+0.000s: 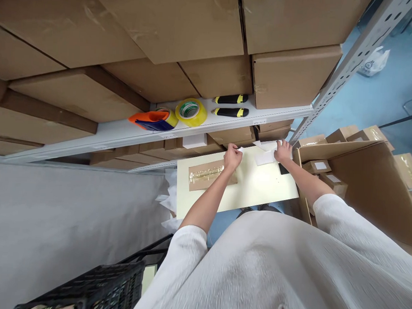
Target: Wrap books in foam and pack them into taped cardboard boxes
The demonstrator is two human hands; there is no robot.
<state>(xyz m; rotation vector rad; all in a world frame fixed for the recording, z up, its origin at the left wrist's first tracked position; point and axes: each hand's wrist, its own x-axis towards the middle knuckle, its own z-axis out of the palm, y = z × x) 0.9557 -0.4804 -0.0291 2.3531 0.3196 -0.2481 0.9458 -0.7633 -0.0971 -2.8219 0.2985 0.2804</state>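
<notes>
Over the middle of a pale yellow board [248,192], my left hand [233,157] is closed, with a small bit of white paper showing at its fingertips. Farther right, my right hand [283,151] rests its fingers on white paper sheets [265,157] at the board's far right edge; whether it grips them is hard to tell. A flat brown box [205,174] sealed with clear tape lies on the board's left part, partly behind my left forearm. Something black sits under my right wrist.
A grey shelf [227,121] holds large cartons, yellow tape [191,112], an orange and blue tape dispenser [153,119] and two cutters [230,112]. At the right stands an open carton [377,192] with small boxes. A black crate [113,282] is at lower left.
</notes>
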